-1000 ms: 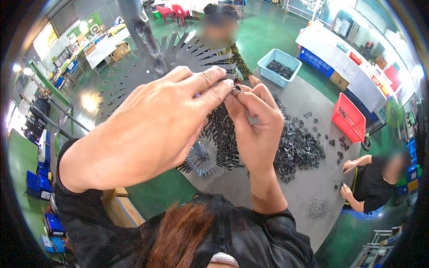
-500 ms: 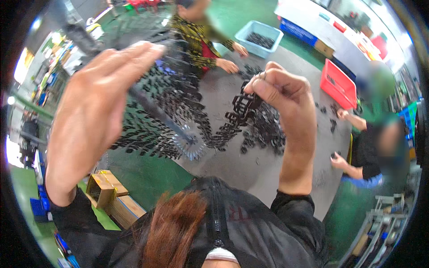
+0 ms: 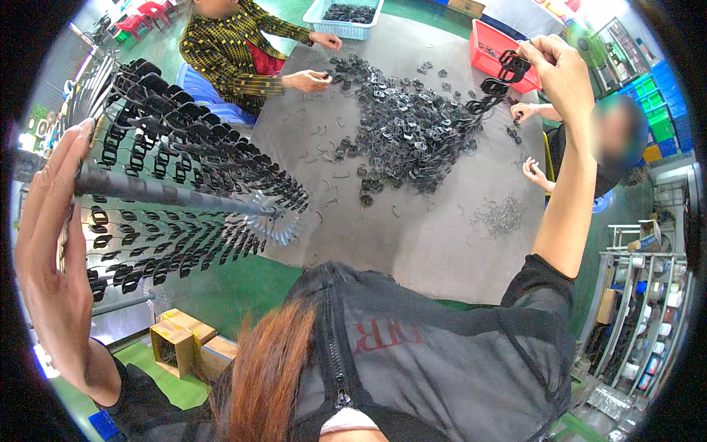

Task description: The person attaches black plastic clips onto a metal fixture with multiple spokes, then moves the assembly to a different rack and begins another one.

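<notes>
My right hand [image 3: 563, 66] is raised at the upper right, thumb and fingers pinched on the top of a string of black buckles [image 3: 513, 66]. The string hangs down toward the heap of black buckles [image 3: 405, 125] on the grey table [image 3: 331, 228]. At the far left, my left hand [image 3: 51, 214] is held up with its fingers stretched out, beside a grey pole [image 3: 155, 189]; whether it touches the pole I cannot tell. Many strings of black buckles [image 3: 177, 118] hang around the pole, which carries a spiked wheel [image 3: 272, 214].
One co-worker [image 3: 236, 51] handles buckles across the table; another co-worker [image 3: 582, 147] sits at the right. A light blue basket [image 3: 342, 29] and a red tray [image 3: 501, 55] stand at the far edge. Small hooks [image 3: 501, 214] lie on the table. Cardboard boxes [image 3: 177, 342] stand lower left.
My right hand has moved right and up, with the string of buckles trailing from it. My left hand has shifted left, beside the pole. The whole view has swung, showing more of the table.
</notes>
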